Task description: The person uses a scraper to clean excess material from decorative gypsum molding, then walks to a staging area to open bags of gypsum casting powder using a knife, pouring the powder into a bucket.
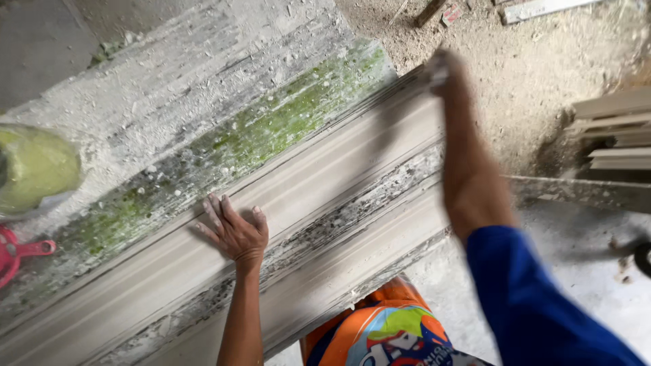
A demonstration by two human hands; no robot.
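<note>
A long pale moulded strip (325, 183), ribbed and grey-white like plaster, lies diagonally on a dusty bench from lower left to upper right. My left hand (234, 230) rests flat on it near its middle, fingers spread, holding nothing. My right hand (441, 68) reaches out to the strip's far end at the upper right; it is blurred and whitened with dust, and I cannot make out whether its fingers are closed or whether it holds anything.
The bench top (203, 102) is crusted with white residue and green stains. A yellow-green bag or bowl (34, 166) and a red plastic scoop (17, 251) sit at the left. Stacked mouldings (614, 129) lie on the sandy floor at right.
</note>
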